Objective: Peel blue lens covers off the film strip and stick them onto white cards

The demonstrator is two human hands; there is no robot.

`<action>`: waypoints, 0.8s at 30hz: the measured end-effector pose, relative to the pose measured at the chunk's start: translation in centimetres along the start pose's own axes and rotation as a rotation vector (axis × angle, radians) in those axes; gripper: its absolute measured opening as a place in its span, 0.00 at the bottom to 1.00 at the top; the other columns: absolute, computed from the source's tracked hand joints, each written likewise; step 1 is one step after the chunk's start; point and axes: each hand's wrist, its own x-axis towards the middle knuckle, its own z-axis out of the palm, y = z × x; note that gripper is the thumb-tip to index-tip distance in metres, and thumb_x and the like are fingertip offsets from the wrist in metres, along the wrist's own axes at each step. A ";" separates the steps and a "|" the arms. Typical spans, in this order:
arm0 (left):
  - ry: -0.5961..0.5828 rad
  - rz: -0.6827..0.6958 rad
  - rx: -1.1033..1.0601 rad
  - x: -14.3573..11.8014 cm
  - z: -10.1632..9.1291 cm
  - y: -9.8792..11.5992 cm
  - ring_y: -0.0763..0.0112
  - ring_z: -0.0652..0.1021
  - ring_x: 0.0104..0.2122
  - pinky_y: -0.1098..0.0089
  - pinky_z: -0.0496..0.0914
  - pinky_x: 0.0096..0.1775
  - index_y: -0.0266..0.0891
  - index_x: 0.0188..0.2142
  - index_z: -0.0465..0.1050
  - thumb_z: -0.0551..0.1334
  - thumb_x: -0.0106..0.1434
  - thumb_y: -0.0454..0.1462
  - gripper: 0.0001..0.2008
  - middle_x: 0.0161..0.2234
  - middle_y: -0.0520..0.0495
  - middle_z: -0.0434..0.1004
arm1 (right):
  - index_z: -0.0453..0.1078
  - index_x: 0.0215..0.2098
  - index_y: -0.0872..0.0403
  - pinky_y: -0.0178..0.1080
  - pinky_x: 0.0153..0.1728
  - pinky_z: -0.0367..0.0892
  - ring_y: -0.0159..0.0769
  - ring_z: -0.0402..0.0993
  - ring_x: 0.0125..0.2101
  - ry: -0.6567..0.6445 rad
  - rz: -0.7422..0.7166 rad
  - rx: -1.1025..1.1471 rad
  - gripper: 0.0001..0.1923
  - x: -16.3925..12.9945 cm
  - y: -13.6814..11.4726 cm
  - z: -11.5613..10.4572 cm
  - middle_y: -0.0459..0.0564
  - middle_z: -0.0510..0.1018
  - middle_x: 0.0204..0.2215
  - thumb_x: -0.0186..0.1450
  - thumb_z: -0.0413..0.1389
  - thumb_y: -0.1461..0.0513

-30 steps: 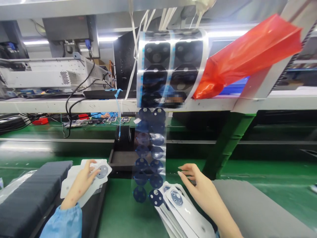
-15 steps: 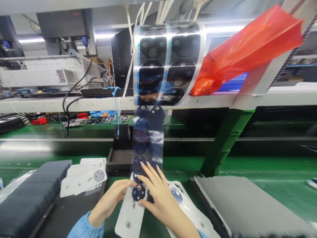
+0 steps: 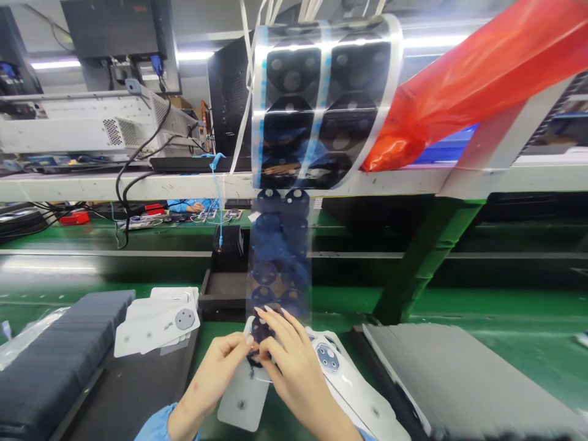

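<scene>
One white card [image 3: 243,401] is below the left hand [image 3: 218,367] and the right hand [image 3: 291,367], with its top end near the film strip [image 3: 280,245]. Left thumb and forefinger come narrowly together beside a dark disc [image 3: 261,329]; I cannot tell if they pinch it. Right fingers bend over the strip, and their grip I also cannot tell. At right lies a card pile [image 3: 356,395]; at left, a card fan [image 3: 156,324]. Farther, the roll [image 3: 321,104] is beside a red bag [image 3: 468,86].
</scene>
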 end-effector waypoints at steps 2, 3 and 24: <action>0.008 -0.017 -0.029 0.0 -0.1 0.1 0.66 0.71 0.31 0.70 0.66 0.36 0.38 0.26 0.80 0.69 0.60 0.53 0.20 0.28 0.49 0.77 | 0.71 0.40 0.52 0.56 0.55 0.75 0.48 0.78 0.55 0.029 0.001 0.000 0.09 0.1 -0.1 -0.1 0.60 0.81 0.54 0.70 0.50 0.70; 0.009 -0.033 -0.048 -0.1 -0.2 0.1 0.67 0.71 0.30 0.70 0.66 0.35 0.38 0.27 0.80 0.69 0.60 0.52 0.19 0.27 0.49 0.77 | 0.72 0.45 0.54 0.56 0.54 0.76 0.49 0.79 0.54 0.045 -0.004 0.002 0.09 0.1 -0.1 -0.1 0.60 0.81 0.53 0.71 0.51 0.69; 0.020 0.033 -0.006 -0.6 -0.3 0.6 0.66 0.72 0.33 0.70 0.66 0.37 0.39 0.27 0.82 0.69 0.62 0.49 0.16 0.30 0.49 0.77 | 0.74 0.41 0.52 0.47 0.45 0.81 0.47 0.83 0.49 0.177 0.122 0.149 0.06 0.0 -0.6 0.2 0.59 0.83 0.51 0.72 0.54 0.63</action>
